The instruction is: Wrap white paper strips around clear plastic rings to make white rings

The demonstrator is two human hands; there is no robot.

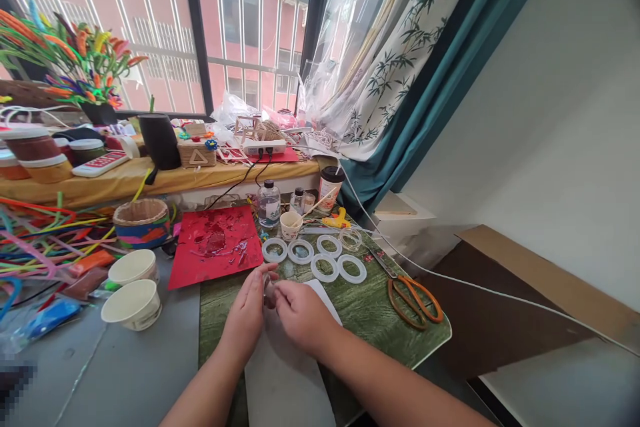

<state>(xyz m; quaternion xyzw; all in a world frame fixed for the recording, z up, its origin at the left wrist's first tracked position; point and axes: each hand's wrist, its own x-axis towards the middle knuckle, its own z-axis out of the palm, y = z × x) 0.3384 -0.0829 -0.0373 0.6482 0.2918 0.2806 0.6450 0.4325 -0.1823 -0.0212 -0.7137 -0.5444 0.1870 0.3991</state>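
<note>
My left hand and my right hand meet above a pale grey sheet on the green mat. Between their fingers is a small, shiny, see-through piece, mostly covered by the hands; its kind is unclear. My right thumb and fingers pinch it, and the left fingers curve around its other side. Just beyond lie several whitish, translucent ring-shaped moulds. A paper cup with a wooden stick in it stands behind them.
Orange-handled scissors lie on the right, near a yellow glue gun. Behind are a clear bottle and a lidded drink cup. Leftward are a stained red sheet, two paper bowls and coloured pipe cleaners. A white cable crosses the right.
</note>
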